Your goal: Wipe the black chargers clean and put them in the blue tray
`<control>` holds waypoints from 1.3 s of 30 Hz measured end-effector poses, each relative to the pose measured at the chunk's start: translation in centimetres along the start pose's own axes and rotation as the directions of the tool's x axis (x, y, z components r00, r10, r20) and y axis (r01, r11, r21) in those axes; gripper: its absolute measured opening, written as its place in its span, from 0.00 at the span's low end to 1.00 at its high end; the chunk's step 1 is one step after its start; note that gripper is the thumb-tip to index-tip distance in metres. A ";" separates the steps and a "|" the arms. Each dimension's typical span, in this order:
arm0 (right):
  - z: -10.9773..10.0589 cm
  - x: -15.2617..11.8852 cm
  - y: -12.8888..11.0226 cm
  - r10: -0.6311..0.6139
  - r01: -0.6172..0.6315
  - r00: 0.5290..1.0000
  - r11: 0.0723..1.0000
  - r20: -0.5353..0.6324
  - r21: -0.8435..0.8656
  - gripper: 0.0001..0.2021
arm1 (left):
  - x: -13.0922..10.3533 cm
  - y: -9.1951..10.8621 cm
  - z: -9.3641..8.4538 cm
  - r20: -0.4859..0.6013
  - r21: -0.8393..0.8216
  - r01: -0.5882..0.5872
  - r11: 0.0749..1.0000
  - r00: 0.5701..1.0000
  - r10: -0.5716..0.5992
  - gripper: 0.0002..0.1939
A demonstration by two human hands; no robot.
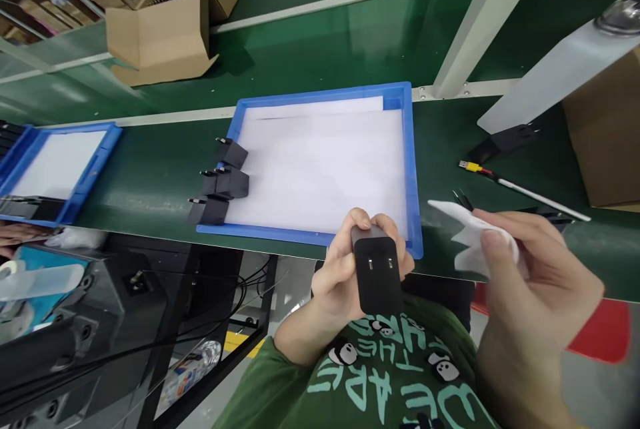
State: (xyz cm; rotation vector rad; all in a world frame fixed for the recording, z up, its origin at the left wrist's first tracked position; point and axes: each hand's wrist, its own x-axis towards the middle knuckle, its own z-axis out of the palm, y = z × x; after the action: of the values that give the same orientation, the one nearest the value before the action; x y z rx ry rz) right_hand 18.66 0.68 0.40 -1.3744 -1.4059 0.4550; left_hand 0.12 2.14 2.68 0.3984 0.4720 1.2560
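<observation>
We are gripping a black charger (376,275) in our left hand (345,275), fingers closed round its sides, its face with two small slots turned up, just in front of the blue tray (413,169). Our right hand (530,282) is pinching a white cloth (467,235) beside it. Three more black chargers (223,182) are lying at the tray's left edge. Our green shirt (370,382) is showing upside-down lettering, "WE ARE THE".

Green shirt (380,375) — seen upside down — reads "WE ARE THE".
</observation>
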 end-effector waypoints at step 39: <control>2.5 0.3 -4.9 -0.254 0.077 0.920 0.864 0.298 0.498 0.33 | -1.9 -0.6 0.9 0.075 -0.243 0.180 0.953 0.983 -0.167 0.18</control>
State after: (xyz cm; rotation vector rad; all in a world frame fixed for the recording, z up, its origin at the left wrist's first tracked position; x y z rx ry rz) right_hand 14.23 0.60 3.72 -0.7782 -1.5532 0.9043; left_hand 0.63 0.15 3.37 0.1730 0.2918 1.1141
